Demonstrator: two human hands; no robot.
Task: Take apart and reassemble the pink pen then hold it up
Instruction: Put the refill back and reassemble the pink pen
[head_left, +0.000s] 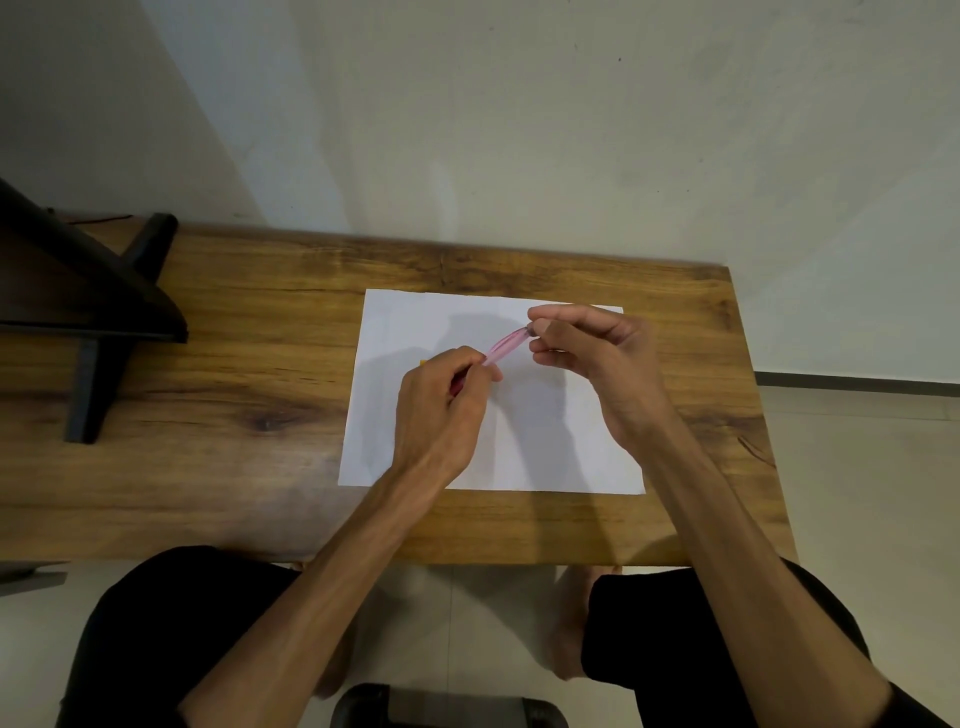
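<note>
The pink pen (506, 344) is a translucent pink barrel, blurred, held above a white sheet of paper (545, 441). My left hand (441, 410) is closed around its lower left end. At the upper right end, the fingertips of my right hand (587, 348) pinch a dark tip or cap. The pen slants up to the right between both hands. A small yellow bit (423, 361) peeks out just beyond my left hand; what it is cannot be told.
The paper lies on a wooden table (234, 395) set against a pale wall. A black stand (98, 317) occupies the table's left part. My knees in black trousers and a dark stool (441, 709) show below the table's near edge.
</note>
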